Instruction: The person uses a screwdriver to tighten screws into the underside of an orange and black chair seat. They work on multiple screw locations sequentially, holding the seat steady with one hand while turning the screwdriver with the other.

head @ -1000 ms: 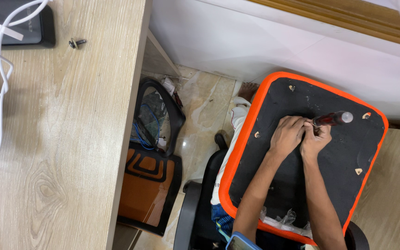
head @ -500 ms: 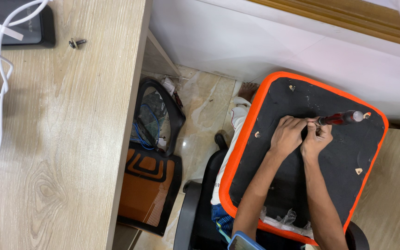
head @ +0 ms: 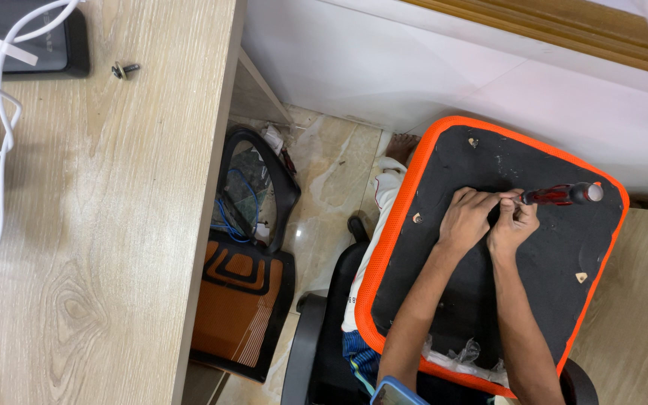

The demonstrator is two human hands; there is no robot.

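Screwdriver (head: 560,195) red-handled, held in right hand (head: 514,225) grip, lying flat over black seat underside (head: 489,300); left hand (head: 468,219) pinches near tip, steadying it at centre

The seat panel (head: 444,315) is black underneath with a bright orange border; the screwdriver (head: 560,195) lying on it has a translucent red handle with a black and grey end cap. The desk (head: 91,240) is pale wood grain, carrying a white cable (head: 1,112) and a black flat device (head: 31,45). The chair back (head: 241,300) on the beige marbled floor (head: 331,187) is orange with black line patterning.
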